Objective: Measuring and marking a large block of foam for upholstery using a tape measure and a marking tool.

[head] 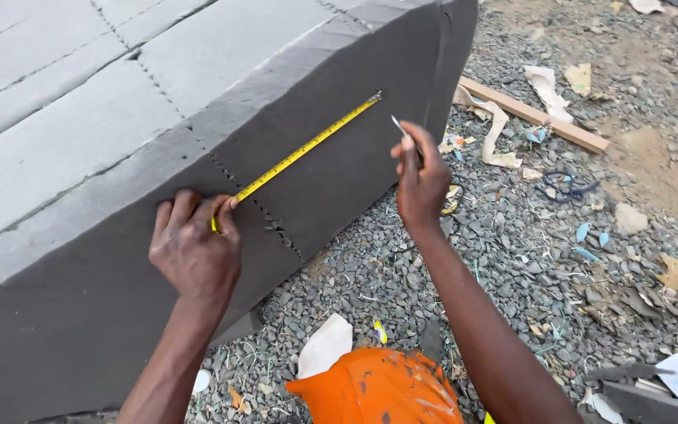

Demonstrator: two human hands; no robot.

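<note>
A large grey foam block (pixel 119 110) fills the left of the head view, its side face turned toward me. A yellow measuring tape (pixel 308 148) lies stretched along that face, slanting up to the right. My left hand (pixel 195 250) presses the tape's lower end against the foam. My right hand (pixel 420 182) grips a thin white marker or blade (pixel 399 126) just right of the tape's upper end, its tip near the foam.
Grey gravel (pixel 512 259) covers the ground to the right, littered with paper scraps, a wooden strip (pixel 535 115) and blue cord. An orange garment (pixel 378 389) shows at the bottom. Foam pieces (pixel 637 389) lie at the bottom right.
</note>
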